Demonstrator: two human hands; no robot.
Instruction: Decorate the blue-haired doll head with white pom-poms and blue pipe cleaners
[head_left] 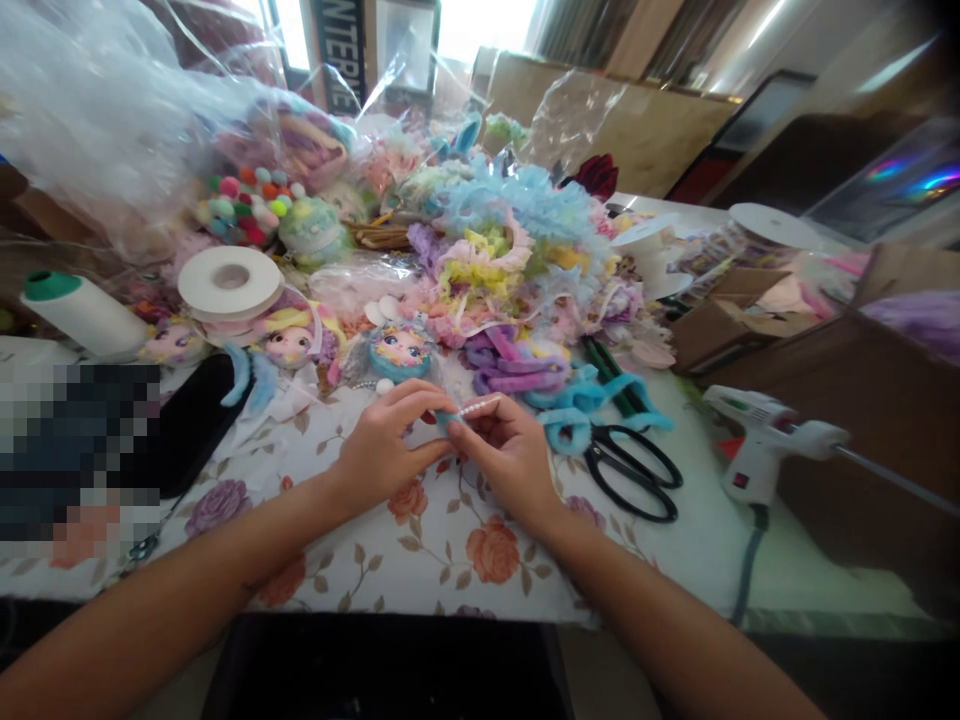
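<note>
My left hand [390, 438] pinches a small light-blue fuzzy piece [448, 420] between thumb and fingers, above the flowered tablecloth. Against the same piece, my right hand [514, 460] closes its thumb and fingers. A short row of white beads [480, 405] runs along the right fingers; how it joins the blue piece is hidden. Just beyond the hands lies a doll face [401, 350] with a blue fuzzy rim. To the right are a curled light-blue fuzzy strip [566, 430] and black-handled scissors [634, 472], their blades hidden by strips.
A glue gun [757, 440] lies at the right beside a cardboard box [847, 400]. Ruffled trims [495, 210] are heaped at the back. A ribbon spool [202, 280], thread cone [82, 310] and black phone-like object [191, 430] are at the left.
</note>
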